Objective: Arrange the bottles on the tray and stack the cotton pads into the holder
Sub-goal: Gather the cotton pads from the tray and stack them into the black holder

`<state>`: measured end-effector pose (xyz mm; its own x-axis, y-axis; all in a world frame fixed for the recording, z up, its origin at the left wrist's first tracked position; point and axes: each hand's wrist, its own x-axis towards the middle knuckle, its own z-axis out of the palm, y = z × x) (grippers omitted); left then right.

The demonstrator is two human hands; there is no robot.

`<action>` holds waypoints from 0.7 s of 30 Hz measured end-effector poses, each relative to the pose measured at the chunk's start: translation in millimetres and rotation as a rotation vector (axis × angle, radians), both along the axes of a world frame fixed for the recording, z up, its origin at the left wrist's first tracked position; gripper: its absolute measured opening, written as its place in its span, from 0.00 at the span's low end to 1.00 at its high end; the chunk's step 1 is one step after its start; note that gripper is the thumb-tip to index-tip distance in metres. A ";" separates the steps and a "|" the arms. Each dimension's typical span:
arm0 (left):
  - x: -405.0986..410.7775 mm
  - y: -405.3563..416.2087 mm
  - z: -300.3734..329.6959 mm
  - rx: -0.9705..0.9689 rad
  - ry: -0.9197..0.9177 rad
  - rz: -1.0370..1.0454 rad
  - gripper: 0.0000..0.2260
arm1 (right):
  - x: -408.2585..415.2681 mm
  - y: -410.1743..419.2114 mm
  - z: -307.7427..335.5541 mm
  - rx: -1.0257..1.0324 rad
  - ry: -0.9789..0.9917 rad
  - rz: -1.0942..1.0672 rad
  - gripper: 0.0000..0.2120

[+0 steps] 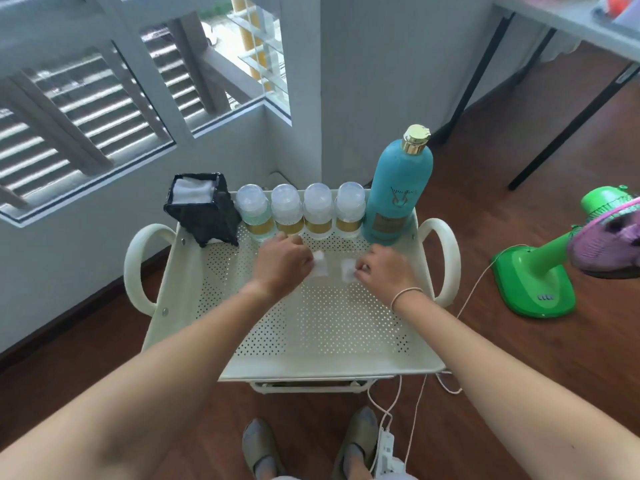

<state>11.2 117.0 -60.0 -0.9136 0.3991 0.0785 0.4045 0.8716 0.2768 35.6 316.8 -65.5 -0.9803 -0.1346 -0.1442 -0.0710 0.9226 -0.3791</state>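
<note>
A cream perforated tray (311, 323) tops a small cart. Along its far edge stand several small clear bottles (300, 212) with gold bands and a tall teal bottle (399, 192) with a gold cap at the right. A black holder (202, 207) at the far left corner has white cotton pads inside. My left hand (282, 263) is closed on a white cotton pad (319, 265) near the tray's middle. My right hand (386, 268) pinches a second cotton pad (347, 270) that lies on the tray.
A green and purple floor fan (554, 265) stands right of the cart. White cables and a power strip (386, 445) lie on the wooden floor by my feet. The wall and window are behind the cart, and a folding table (554, 15) stands at the far right.
</note>
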 end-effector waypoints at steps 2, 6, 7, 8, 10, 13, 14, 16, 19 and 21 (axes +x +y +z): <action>-3.1 -9.9 19.1 0.007 0.051 0.033 0.10 | -4.5 -7.0 13.0 -0.025 0.043 0.026 0.09; -6.0 -35.3 62.3 0.043 0.154 0.104 0.08 | -19.1 -28.4 43.2 -0.085 0.144 0.109 0.10; -6.1 -42.8 72.6 0.048 0.169 0.118 0.07 | -23.1 -35.4 51.0 -0.105 0.166 0.130 0.10; -6.3 -50.6 82.5 0.050 0.175 0.127 0.07 | -26.9 -43.2 58.8 -0.123 0.187 0.151 0.09; -6.3 -66.9 101.3 0.064 0.177 0.139 0.07 | -33.0 -59.2 73.2 -0.154 0.225 0.183 0.08; -9.9 -95.3 122.6 0.072 0.212 0.153 0.06 | -38.6 -82.5 89.2 -0.196 0.275 0.226 0.07; -12.3 -104.7 127.5 0.056 0.216 0.153 0.06 | -39.6 -90.0 92.9 -0.202 0.288 0.240 0.06; -19.7 -121.8 135.1 0.033 0.209 0.157 0.07 | -41.5 -103.5 98.5 -0.203 0.316 0.250 0.06; -33.0 -141.7 140.3 0.027 0.198 0.148 0.07 | -44.6 -121.5 105.2 -0.216 0.334 0.219 0.06; -42.0 -150.9 138.6 0.006 0.198 0.117 0.07 | -47.2 -131.8 108.1 -0.224 0.330 0.192 0.06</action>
<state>-30.8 -34.0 78.6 -0.9200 0.2906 0.2630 0.3480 0.9143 0.2074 -11.6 185.0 42.7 -0.9233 -0.3108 0.2256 -0.3834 0.7784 -0.4970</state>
